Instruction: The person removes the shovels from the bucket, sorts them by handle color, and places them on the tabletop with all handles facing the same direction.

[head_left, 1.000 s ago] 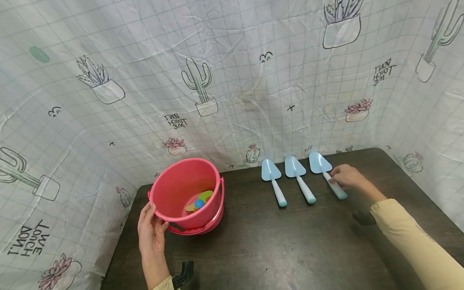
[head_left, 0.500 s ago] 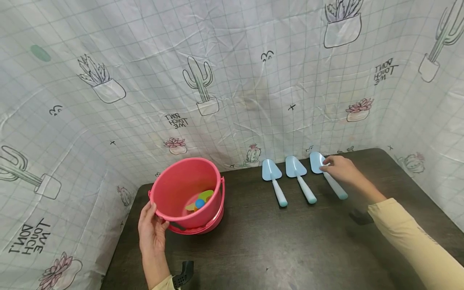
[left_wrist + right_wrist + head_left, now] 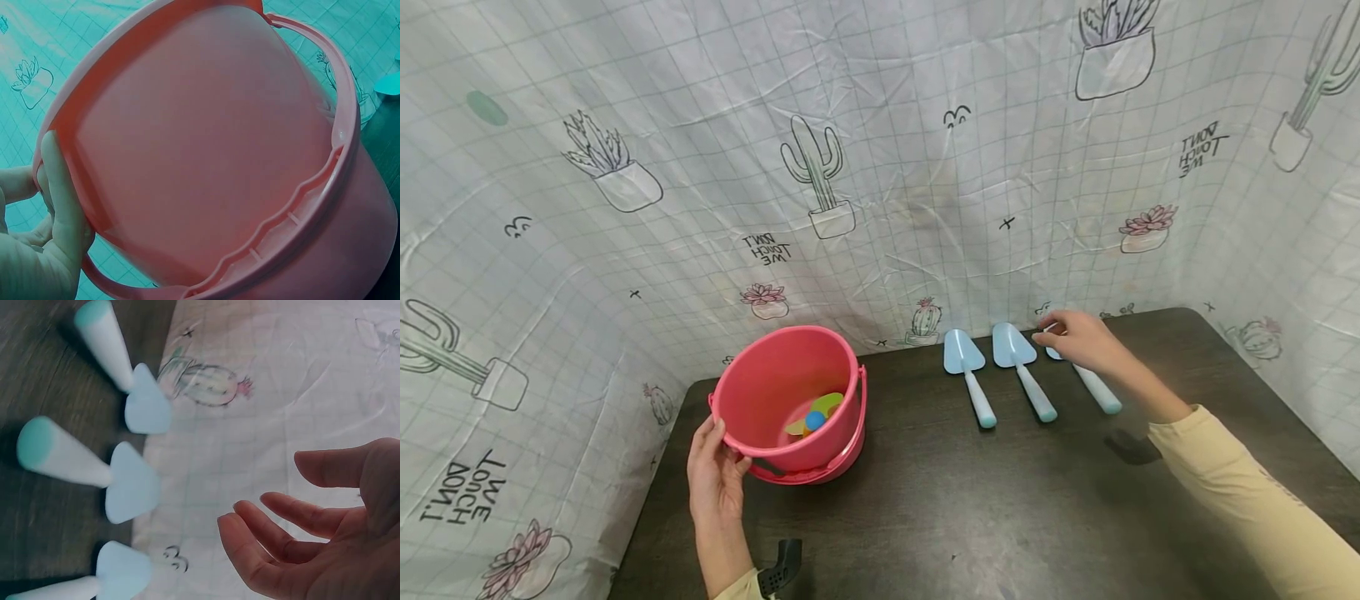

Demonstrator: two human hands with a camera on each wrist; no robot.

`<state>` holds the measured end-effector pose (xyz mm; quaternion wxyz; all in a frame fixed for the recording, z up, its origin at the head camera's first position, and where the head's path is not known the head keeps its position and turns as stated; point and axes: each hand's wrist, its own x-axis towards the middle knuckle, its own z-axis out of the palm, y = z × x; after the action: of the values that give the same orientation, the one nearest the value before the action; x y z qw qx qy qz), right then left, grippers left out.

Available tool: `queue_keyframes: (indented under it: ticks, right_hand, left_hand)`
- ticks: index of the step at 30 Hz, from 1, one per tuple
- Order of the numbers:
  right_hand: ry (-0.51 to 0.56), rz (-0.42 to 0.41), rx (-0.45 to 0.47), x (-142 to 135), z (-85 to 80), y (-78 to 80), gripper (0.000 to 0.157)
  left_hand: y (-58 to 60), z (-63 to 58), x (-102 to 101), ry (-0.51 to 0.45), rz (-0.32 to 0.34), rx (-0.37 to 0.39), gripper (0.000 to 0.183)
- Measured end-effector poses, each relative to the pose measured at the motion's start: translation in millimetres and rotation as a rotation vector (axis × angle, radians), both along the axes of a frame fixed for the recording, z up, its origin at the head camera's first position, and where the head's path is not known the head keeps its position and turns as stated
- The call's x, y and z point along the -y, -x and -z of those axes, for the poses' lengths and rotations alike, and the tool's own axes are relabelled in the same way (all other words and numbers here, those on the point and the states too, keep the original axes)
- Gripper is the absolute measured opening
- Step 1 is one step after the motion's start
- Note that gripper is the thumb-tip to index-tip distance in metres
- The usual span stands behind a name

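Note:
My left hand (image 3: 717, 482) grips the rim of a pink bucket (image 3: 752, 379), thumb on one side of the wall and fingers on the other, also plain in the left wrist view. A blue ball (image 3: 815, 420) and a green piece (image 3: 829, 402) lie inside with other small items. Three toy trowels with pale blue blades rest in a row: a left one (image 3: 978, 398), a middle one (image 3: 1035, 392) and a right one (image 3: 1097, 387). Over the right trowel hovers my right hand (image 3: 1086, 342), fingers loosely bent around nothing, covering most of its blade.
A dark wooden table (image 3: 940, 517) carries everything. Behind it and at both sides hangs a white gridded cloth (image 3: 910, 167) printed with cacti, close to the trowel blades. The bucket's pink handle (image 3: 862, 400) hangs down along its outside.
My right hand has moved from the right trowel's handle up and leftward over its blade, toward the middle trowel. My left hand and the bucket look unchanged.

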<state>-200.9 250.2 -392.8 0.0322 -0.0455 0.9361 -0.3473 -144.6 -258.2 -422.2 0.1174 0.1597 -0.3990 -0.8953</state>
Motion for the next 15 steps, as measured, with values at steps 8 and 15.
queue_keyframes:
  ticks: [8, 15]
  right_hand:
    - [0.098, -0.053, -0.003, 19.4, -14.6, -5.3, 0.038]
    - [0.120, -0.073, 0.017, 32.2, -26.1, -7.7, 0.042]
  left_hand:
    - [1.1, 0.3, 0.3, 0.023, -0.003, 0.006, 0.024]
    - [1.3, -0.1, 0.7, 0.033, 0.000, 0.011, 0.026]
